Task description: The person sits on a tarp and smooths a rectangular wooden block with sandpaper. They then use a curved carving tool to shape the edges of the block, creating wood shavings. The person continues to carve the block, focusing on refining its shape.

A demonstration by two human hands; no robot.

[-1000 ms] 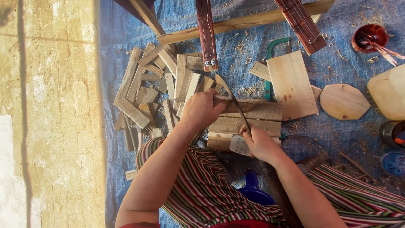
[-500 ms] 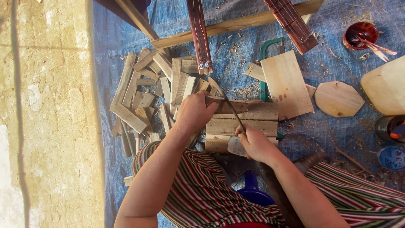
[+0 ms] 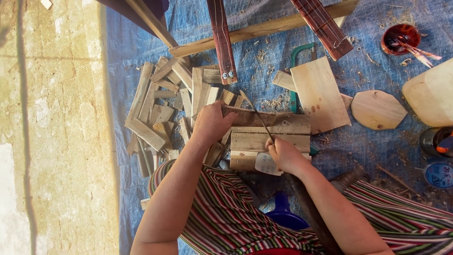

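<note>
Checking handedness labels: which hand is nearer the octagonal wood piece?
Right. The right hand sits left of and below the octagonal wood piece; the left hand is farther left.
</note>
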